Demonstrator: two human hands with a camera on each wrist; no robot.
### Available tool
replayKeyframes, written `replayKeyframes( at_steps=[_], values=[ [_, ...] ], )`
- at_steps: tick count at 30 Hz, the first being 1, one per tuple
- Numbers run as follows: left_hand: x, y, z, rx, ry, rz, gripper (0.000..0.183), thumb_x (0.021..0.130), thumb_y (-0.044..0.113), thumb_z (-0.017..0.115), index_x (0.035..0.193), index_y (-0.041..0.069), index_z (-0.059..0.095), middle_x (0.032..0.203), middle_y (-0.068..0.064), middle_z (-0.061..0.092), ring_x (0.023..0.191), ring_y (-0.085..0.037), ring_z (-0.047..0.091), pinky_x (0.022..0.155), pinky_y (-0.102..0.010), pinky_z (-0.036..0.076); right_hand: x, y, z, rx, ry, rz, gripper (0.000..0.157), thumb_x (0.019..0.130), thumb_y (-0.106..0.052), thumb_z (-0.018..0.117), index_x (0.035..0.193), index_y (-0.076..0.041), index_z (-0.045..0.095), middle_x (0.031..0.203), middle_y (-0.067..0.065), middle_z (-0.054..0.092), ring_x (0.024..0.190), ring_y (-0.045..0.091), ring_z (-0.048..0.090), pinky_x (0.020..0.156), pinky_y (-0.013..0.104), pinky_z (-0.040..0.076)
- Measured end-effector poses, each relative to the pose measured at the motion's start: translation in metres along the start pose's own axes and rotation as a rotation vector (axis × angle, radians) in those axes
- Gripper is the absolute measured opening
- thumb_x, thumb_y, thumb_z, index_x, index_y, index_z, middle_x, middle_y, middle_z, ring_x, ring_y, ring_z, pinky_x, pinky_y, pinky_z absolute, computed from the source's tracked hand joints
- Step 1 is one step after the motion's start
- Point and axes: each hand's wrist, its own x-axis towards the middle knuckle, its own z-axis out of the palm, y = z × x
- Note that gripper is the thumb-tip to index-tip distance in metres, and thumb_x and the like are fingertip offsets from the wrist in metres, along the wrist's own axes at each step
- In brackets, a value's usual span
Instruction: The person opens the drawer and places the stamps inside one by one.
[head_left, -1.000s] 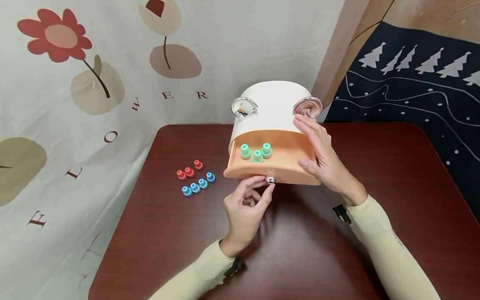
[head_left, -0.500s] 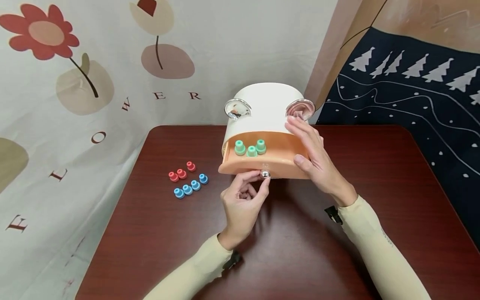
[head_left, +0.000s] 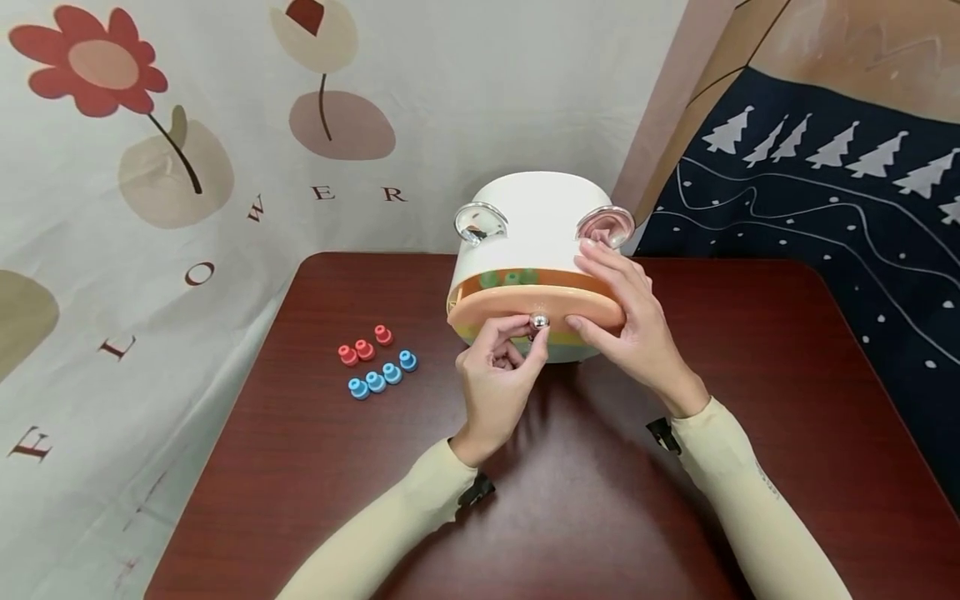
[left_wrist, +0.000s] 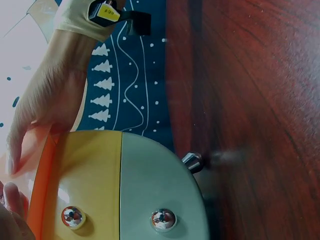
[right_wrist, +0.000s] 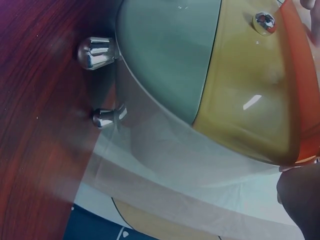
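Note:
My left hand (head_left: 497, 396) pinches the round silver knob (head_left: 539, 321) of an orange drawer (head_left: 495, 305) between thumb and forefinger. The drawer sits mostly inside a small white rounded cabinet (head_left: 542, 221), leaving a narrow gap at its top. Through that gap several green peg-like pieces (head_left: 512, 278) show partly, their lower parts hidden behind the drawer front. Along the cabinet's right side lies my right hand (head_left: 637, 333), fingers extended on the white shell and thumb at the drawer front. Below the orange drawer, a yellow drawer (left_wrist: 90, 170) and a grey-green drawer (left_wrist: 155, 187) stand closed.
Left of the cabinet on the dark red table (head_left: 300, 467) stand a row of red pegs (head_left: 364, 349) and a row of blue pegs (head_left: 376, 382). Ring-shaped silver ears (head_left: 480, 223) stick out from the cabinet, and short metal feet (right_wrist: 96, 53) hold it up.
The orange drawer has slid inward, with my left hand moving along on its knob. The green pegs have gone largely out of sight. My right hand stays at the cabinet's side.

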Motion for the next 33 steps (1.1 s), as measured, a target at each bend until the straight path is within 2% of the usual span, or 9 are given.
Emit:
replayKeyframes(
  at_steps=[2,5,11,15,21,24,26,30,33],
  values=[
    [0.002,-0.001,0.001,0.006,-0.001,-0.005,0.018,0.095,0.003,0.083,0.111,0.003,0.075,0.1,-0.006,0.081,0.049,-0.013,0.054,0.048,-0.021,0.044,0.0,-0.002,0.001,-0.01,0.02,-0.007,0.064,0.081,0.007,0.084,0.142,0.009,0.064,0.155,0.026,0.056,0.149,0.041,0.044,0.117,0.047,0.028],
    [0.004,-0.004,0.004,0.014,-0.001,-0.002,0.018,0.095,0.005,0.084,0.111,0.003,0.076,0.1,-0.005,0.081,0.051,-0.014,0.055,0.049,-0.021,0.045,-0.004,0.01,0.003,-0.014,0.058,-0.025,0.063,0.08,0.007,0.086,0.14,0.006,0.067,0.153,0.022,0.06,0.147,0.039,0.048,0.115,0.044,0.03],
    [0.006,-0.007,0.005,0.037,0.021,0.007,0.016,0.095,0.006,0.084,0.11,0.003,0.078,0.098,-0.004,0.082,0.051,-0.014,0.054,0.048,-0.021,0.043,-0.007,0.018,0.005,-0.025,0.089,-0.063,0.062,0.078,0.013,0.087,0.137,0.008,0.069,0.149,0.025,0.062,0.143,0.042,0.051,0.115,0.044,0.031],
    [0.006,-0.009,0.003,0.054,0.021,-0.005,0.015,0.096,0.008,0.084,0.11,0.005,0.08,0.098,-0.002,0.081,0.052,-0.014,0.056,0.047,-0.021,0.043,-0.013,0.034,0.006,-0.044,0.097,-0.067,0.064,0.078,0.011,0.09,0.138,0.003,0.071,0.151,0.018,0.063,0.143,0.04,0.051,0.114,0.044,0.032],
    [0.0,-0.016,-0.004,0.128,0.026,-0.018,0.014,0.093,0.009,0.088,0.102,0.004,0.079,0.091,-0.001,0.079,0.052,-0.014,0.055,0.049,-0.023,0.041,-0.011,0.034,0.008,-0.049,0.108,-0.082,0.063,0.079,0.011,0.091,0.138,0.002,0.071,0.151,0.016,0.064,0.144,0.039,0.051,0.115,0.046,0.032],
    [-0.006,-0.02,-0.007,0.155,0.024,-0.062,0.016,0.092,0.011,0.09,0.099,0.004,0.078,0.087,0.0,0.078,0.049,-0.013,0.053,0.048,-0.023,0.039,-0.009,0.032,0.01,-0.051,0.119,-0.088,0.062,0.079,0.012,0.091,0.137,0.002,0.072,0.15,0.015,0.064,0.144,0.039,0.052,0.115,0.046,0.033],
    [-0.009,-0.023,-0.008,0.165,0.006,-0.115,0.018,0.092,0.015,0.09,0.1,0.005,0.078,0.089,0.002,0.079,0.048,-0.011,0.054,0.047,-0.022,0.04,-0.008,0.032,0.011,-0.055,0.127,-0.089,0.063,0.078,0.013,0.091,0.137,0.002,0.072,0.15,0.015,0.064,0.143,0.039,0.053,0.115,0.046,0.033],
    [-0.015,-0.027,-0.008,0.171,-0.051,-0.221,0.02,0.093,0.02,0.091,0.104,0.007,0.079,0.092,0.003,0.081,0.047,-0.009,0.062,0.045,-0.022,0.047,-0.008,0.032,0.014,-0.066,0.141,-0.087,0.064,0.078,0.014,0.09,0.138,0.002,0.071,0.151,0.014,0.064,0.143,0.039,0.053,0.114,0.045,0.033],
    [-0.017,-0.029,-0.005,0.144,-0.062,-0.249,0.02,0.094,0.016,0.09,0.105,0.006,0.078,0.094,-0.002,0.082,0.049,-0.014,0.068,0.045,-0.024,0.052,-0.007,0.032,0.015,-0.073,0.143,-0.089,0.063,0.079,0.013,0.09,0.138,0.002,0.071,0.151,0.014,0.064,0.143,0.039,0.053,0.114,0.045,0.034]
  ],
)
